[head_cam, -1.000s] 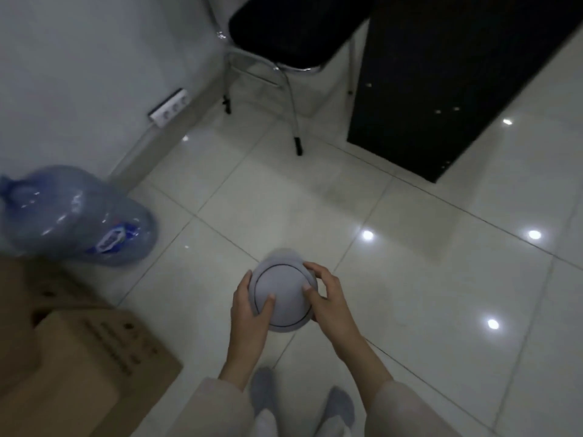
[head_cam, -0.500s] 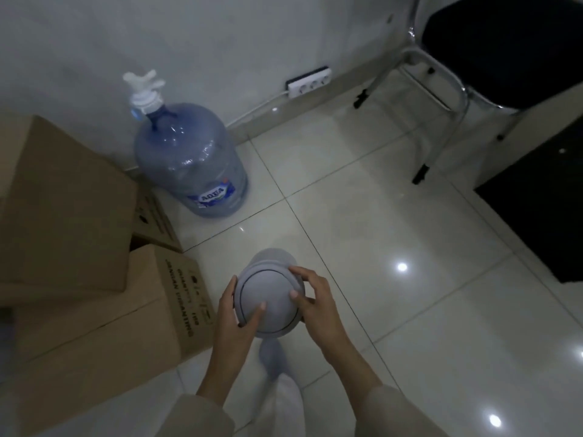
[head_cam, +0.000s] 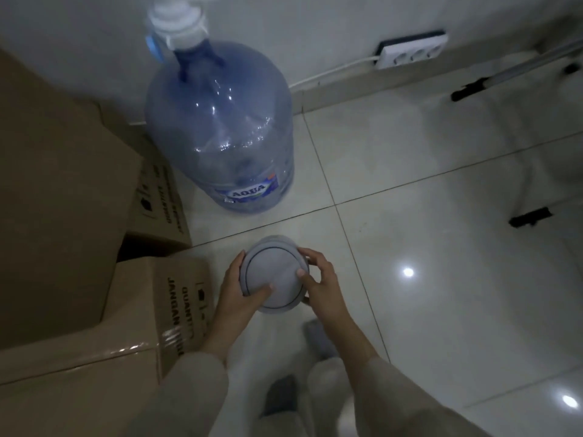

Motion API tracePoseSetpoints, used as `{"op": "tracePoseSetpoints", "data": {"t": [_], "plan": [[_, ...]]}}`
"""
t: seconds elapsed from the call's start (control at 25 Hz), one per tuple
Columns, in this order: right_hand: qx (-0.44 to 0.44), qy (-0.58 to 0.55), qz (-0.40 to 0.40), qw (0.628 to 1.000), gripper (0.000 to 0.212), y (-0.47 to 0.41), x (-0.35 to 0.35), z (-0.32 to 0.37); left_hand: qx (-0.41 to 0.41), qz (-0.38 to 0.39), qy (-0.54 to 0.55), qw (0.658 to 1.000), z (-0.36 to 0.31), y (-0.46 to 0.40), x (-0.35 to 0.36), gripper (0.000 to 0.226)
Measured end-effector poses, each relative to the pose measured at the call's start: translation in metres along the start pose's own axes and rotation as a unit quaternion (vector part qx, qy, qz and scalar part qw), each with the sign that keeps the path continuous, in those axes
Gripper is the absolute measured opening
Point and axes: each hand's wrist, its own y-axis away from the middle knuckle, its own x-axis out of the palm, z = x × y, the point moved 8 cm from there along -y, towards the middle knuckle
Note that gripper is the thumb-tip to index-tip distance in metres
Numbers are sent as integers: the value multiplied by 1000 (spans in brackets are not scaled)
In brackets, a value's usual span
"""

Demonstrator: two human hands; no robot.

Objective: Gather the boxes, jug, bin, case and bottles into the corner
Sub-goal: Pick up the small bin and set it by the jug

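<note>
I hold a small round white bin (head_cam: 272, 274) with a circular lid between both hands, above the tiled floor. My left hand (head_cam: 235, 293) grips its left side with the thumb on the lid. My right hand (head_cam: 321, 283) grips its right side. A large blue water jug (head_cam: 220, 130) with a white pump on top stands by the wall just beyond the bin. Brown cardboard boxes (head_cam: 63, 190) are stacked at the left, with a lower box (head_cam: 148, 307) next to my left wrist.
A white power strip (head_cam: 413, 53) with a cable lies at the base of the wall (head_cam: 315, 20) at the back right. Chair legs with black feet (head_cam: 530, 217) stand at the right. My socked feet (head_cam: 318, 339) are below the bin.
The view has swung left and moved closer to the corner; the jug and boxes now fill the left. Both hands still grip the bin, which is nearer the jug.
</note>
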Motion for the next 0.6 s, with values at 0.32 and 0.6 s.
{"op": "tracePoseSetpoints", "data": {"t": [0.32, 0.6], "plan": [[34, 48, 46, 997, 34, -125, 43, -41, -60, -54, 12, 997, 64, -111, 5, 75], [130, 73, 70, 986, 37, -109, 55, -49, -76, 10, 22, 997, 61, -101, 10, 49]]}}
